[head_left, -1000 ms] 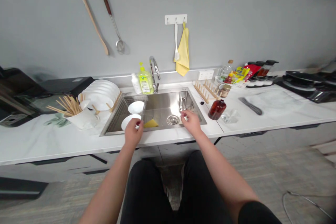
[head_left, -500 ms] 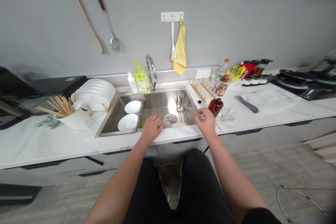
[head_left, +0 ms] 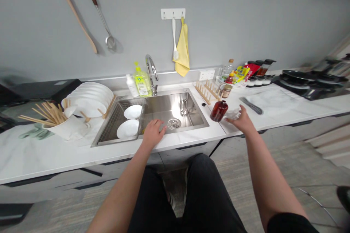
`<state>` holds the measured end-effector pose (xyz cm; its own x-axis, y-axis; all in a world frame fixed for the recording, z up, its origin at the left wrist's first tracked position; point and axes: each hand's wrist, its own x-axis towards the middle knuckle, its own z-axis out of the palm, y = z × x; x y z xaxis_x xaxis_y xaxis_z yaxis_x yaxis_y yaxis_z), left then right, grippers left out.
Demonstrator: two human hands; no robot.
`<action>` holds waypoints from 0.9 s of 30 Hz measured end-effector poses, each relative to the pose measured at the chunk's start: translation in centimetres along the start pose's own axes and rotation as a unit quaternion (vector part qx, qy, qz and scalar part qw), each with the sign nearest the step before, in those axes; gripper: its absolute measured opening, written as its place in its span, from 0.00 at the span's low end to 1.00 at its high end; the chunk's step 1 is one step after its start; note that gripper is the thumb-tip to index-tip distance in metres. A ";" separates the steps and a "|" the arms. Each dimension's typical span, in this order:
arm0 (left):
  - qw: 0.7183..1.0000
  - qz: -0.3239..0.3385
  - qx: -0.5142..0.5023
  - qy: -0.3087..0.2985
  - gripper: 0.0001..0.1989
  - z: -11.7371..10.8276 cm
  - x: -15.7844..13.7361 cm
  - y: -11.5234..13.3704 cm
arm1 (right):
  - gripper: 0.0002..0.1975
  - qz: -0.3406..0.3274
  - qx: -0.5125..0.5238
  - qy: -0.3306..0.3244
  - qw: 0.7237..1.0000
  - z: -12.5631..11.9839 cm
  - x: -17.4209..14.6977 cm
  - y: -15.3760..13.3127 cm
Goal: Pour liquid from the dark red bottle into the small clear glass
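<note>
Over the front rim of the steel sink [head_left: 203, 122], my left hand [head_left: 153, 133] hovers with its fingers loosely spread and nothing in them. My right hand [head_left: 241, 120] is at a small clear, see-through item [head_left: 232, 114] on the counter, thumb and fingers apart around it; its kind is hard to make out. Just left of that item stands a dark red-brown bottle [head_left: 218, 111] without a cap. A small black cap [head_left: 203, 105] lies behind the bottle. Two white bowls [head_left: 128, 129] sit in the wire basket [head_left: 109, 130] in the sink's left side.
White plates [head_left: 90, 96] stand in a rack at left, beside a white holder [head_left: 67, 128] of chopsticks. Soap bottles [head_left: 142, 84] flank the faucet [head_left: 153, 76]. A wooden rack [head_left: 203, 93], a jar [head_left: 226, 91] and a grey strip [head_left: 251, 105] lie to the right.
My right hand has moved right, past the red-brown bottle to the clear item. My left hand stays at the sink's front edge. The view has shifted slightly right.
</note>
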<state>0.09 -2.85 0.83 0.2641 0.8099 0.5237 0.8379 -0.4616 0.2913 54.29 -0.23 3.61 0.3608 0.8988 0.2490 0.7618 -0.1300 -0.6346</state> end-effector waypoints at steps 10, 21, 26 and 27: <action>1.000 -0.027 -0.011 0.002 0.15 -0.1 -0.1 -0.1 | 0.48 0.045 -0.038 0.090 0.994 -1.1 -4.4 -0.9; 0.964 -0.019 -0.264 0.027 0.22 -0.8 0.2 2.7 | 0.40 -0.151 0.242 -0.164 0.944 -1.4 -9.8 -8.5; 0.891 -0.025 -0.447 -0.079 0.43 0.4 1.6 5.2 | 0.42 -0.190 0.367 -0.253 0.875 6.5 -9.6 -14.6; 0.876 -0.033 -0.473 -0.094 0.47 0.8 1.9 5.2 | 0.42 -0.185 0.386 -0.268 0.863 8.3 -9.4 -15.8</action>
<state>5.35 -3.36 2.69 0.3788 0.8501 0.3658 0.1079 -0.4332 0.8948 34.36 -3.16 5.25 -0.2882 0.9106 0.2962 0.1107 0.3389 -0.9343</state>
